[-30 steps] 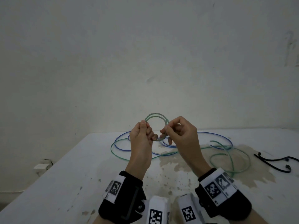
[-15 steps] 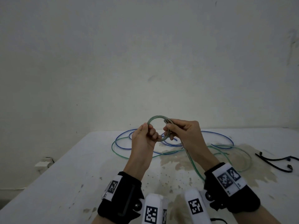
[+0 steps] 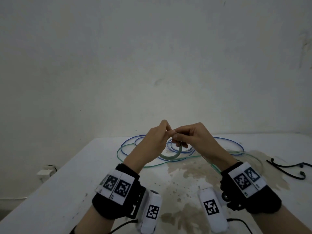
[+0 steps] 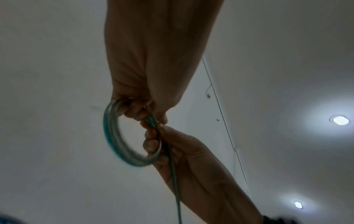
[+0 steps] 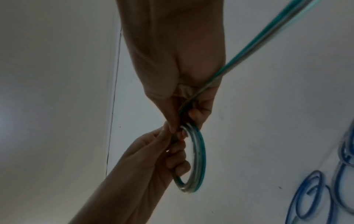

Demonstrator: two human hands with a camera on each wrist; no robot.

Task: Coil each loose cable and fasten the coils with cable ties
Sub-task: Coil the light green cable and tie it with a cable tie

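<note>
Left hand: the left hand (image 3: 152,139) is being held raised above the middle of the white, stained table (image 3: 70,179), its fingers (image 5: 177,157) curling through a small coil of green cable (image 3: 170,156) and gripping it.
Right hand: the right hand (image 3: 194,137) is meeting the left at the top of the coil, thumb and fingertips (image 4: 151,142) pinching the green strands there.
Coil: the coil is showing as a tight ring of several turns (image 4: 116,136), hanging below both hands and clear of the table; its edges are blurring in the left wrist view.
Free length: a loose run of the same green cable (image 5: 268,44) is leading out of the right hand's grip, passing along the right wrist, and joining wide green loops (image 3: 135,164) lying on the table toward the far edge.
Blue cable: a thin blue cable (image 3: 224,141) is lying uncoiled in broad loops near the far edge, overlapping the green loops.
Cable ties: thin black cable ties (image 3: 287,168) are lying loose near the table's right edge, well apart from both hands.
Wrists: both wrists are wearing black bands with white printed marker blocks (image 3: 116,186).
</note>
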